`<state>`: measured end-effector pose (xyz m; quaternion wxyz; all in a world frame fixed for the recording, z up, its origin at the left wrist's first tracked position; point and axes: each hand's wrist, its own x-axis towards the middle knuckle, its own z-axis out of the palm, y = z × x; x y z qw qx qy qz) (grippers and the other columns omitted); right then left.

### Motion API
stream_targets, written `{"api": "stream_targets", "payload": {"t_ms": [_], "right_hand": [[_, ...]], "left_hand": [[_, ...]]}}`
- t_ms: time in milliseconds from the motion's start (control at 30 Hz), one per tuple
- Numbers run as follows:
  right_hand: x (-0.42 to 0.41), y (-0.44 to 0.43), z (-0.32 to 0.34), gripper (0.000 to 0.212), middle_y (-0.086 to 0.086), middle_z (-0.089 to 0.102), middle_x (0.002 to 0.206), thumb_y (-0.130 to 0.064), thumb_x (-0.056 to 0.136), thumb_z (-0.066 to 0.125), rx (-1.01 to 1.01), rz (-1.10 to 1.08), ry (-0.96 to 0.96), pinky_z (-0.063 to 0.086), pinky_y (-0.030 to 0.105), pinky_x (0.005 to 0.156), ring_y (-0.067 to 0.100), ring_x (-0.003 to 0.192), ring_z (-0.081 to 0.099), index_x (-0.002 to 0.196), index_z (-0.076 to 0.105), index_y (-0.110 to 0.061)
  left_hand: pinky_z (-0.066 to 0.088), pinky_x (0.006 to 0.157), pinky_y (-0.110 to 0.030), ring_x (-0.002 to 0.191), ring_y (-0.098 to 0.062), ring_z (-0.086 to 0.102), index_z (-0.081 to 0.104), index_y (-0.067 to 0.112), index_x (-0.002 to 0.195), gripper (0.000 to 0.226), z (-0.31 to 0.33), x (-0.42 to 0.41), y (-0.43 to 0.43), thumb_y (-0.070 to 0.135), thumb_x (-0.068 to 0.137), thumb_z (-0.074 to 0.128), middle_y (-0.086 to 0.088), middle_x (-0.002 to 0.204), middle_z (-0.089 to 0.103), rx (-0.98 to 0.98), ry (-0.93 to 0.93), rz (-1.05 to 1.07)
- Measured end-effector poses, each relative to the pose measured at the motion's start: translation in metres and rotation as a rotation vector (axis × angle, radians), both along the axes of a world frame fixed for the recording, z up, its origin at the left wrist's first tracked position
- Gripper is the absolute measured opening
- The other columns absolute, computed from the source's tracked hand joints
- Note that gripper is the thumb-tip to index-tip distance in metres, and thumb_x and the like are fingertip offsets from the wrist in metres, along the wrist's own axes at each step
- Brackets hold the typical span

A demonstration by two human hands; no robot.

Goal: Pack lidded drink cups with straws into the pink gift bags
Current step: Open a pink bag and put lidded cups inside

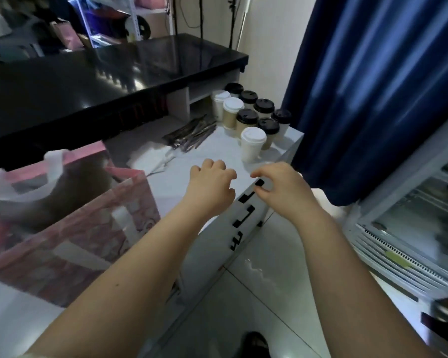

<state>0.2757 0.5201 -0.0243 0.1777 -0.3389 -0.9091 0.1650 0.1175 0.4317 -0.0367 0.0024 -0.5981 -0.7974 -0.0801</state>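
A pink gift bag (70, 228) with white handles stands open at the left of the white counter (212, 151). Several lidded paper cups (254, 117), some with black lids and some with white, cluster at the counter's far right corner. The nearest white-lidded cup (251, 146) stands just beyond my hands. A pile of wrapped straws (192, 136) lies left of the cups. My left hand (210, 182) hovers over the counter with fingers curled and empty. My right hand (277, 184) hangs beside it, fingers bent, holding nothing.
A black glossy counter top (114, 71) runs behind the work surface. White napkins (150, 158) lie by the straws. A blue curtain (373, 86) hangs at the right, with a glass-door fridge (411, 223) below it. Tiled floor (256, 293) lies under my arms.
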Motion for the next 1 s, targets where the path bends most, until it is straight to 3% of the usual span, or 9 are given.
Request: {"api": "stream_targets", "payload": {"t_ms": [200, 367, 533, 833, 1000], "right_hand": [[0.041, 0.078, -0.037, 0.026, -0.011, 0.064, 0.112, -0.023, 0.085, 0.069, -0.037, 0.013, 0.006, 0.041, 0.036, 0.097, 0.013, 0.114, 0.047, 0.11, 0.068, -0.024], [0.044, 0.143, -0.065, 0.033, -0.009, 0.056, 0.12, -0.024, 0.084, 0.069, -0.095, 0.09, 0.006, 0.034, 0.03, 0.101, 0.012, 0.12, 0.038, 0.117, 0.065, -0.025], [0.027, 0.184, -0.087, 0.035, -0.007, 0.054, 0.124, -0.026, 0.085, 0.068, -0.199, 0.189, -0.052, 0.036, 0.036, 0.103, 0.017, 0.124, 0.038, 0.12, 0.062, -0.025], [-0.057, 0.245, -0.089, 0.038, -0.004, 0.052, 0.128, -0.018, 0.083, 0.069, -0.214, 0.312, -0.01, 0.031, 0.036, 0.107, 0.02, 0.126, 0.035, 0.12, 0.062, -0.023], [-0.118, 0.265, -0.082, 0.046, -0.006, 0.046, 0.137, -0.019, 0.084, 0.066, -0.013, 0.411, -0.151, 0.019, 0.035, 0.105, 0.02, 0.132, 0.029, 0.128, 0.058, -0.027]], "left_hand": [[0.034, 0.096, -0.041, 0.126, -0.027, 0.038, 0.051, 0.029, 0.134, 0.043, -0.036, 0.037, 0.083, 0.034, 0.092, 0.054, -0.001, 0.136, 0.048, -0.065, -0.052, 0.028], [0.036, 0.093, -0.042, 0.122, -0.028, 0.042, 0.054, 0.029, 0.131, 0.041, -0.064, 0.05, 0.136, 0.033, 0.089, 0.055, -0.001, 0.13, 0.054, -0.018, -0.164, 0.184], [0.035, 0.092, -0.039, 0.122, -0.025, 0.043, 0.058, 0.029, 0.129, 0.04, -0.098, 0.057, 0.15, 0.031, 0.089, 0.055, 0.001, 0.129, 0.055, -0.044, -0.28, 0.315], [0.031, 0.099, -0.043, 0.126, -0.027, 0.039, 0.055, 0.03, 0.129, 0.042, -0.099, -0.029, 0.184, 0.035, 0.088, 0.061, 0.001, 0.131, 0.054, 0.071, -0.246, 0.53], [0.031, 0.101, -0.043, 0.13, -0.027, 0.036, 0.049, 0.028, 0.136, 0.052, -0.097, -0.085, 0.226, 0.035, 0.086, 0.062, 0.001, 0.136, 0.051, 0.093, -0.32, 0.529]]}}
